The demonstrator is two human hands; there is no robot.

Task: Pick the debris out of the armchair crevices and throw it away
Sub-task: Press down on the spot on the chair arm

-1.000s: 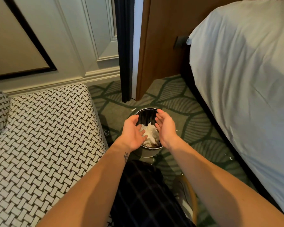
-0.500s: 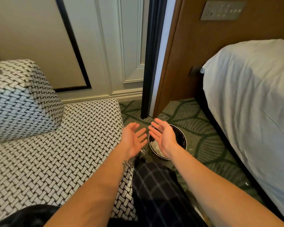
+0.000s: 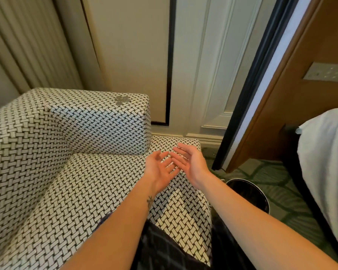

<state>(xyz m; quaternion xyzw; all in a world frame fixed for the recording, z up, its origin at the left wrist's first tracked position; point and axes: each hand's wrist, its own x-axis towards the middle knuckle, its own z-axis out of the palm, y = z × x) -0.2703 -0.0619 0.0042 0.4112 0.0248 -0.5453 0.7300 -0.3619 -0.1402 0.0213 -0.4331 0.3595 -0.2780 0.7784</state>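
Note:
The armchair [image 3: 70, 191] has a black-and-white woven cover, and its seat fills the lower left. Its right armrest [image 3: 98, 121] stands behind the seat, with several grey coin-like discs [image 3: 122, 99] lying on top of it. My left hand [image 3: 160, 168] and my right hand [image 3: 189, 162] hover palm-up over the seat's right front corner, fingers spread and holding nothing. The crease between armrest and seat [image 3: 109, 153] shows no debris from here. A round black bin [image 3: 261, 199] stands on the floor to the right of the chair, partly hidden by my right forearm.
A bed with white linen [image 3: 328, 156] lies at the right, next to a wooden panel [image 3: 300, 94]. Green patterned carpet [image 3: 277, 178] covers the floor between chair and bed. A curtain [image 3: 27, 45] hangs at the back left. My dark checked trouser leg [image 3: 164, 250] touches the seat front.
Both hands lifted from over the bin and moved left over the armchair seat, empty. The view swung up and left, bringing the armrest into sight and pushing the bin to the lower right.

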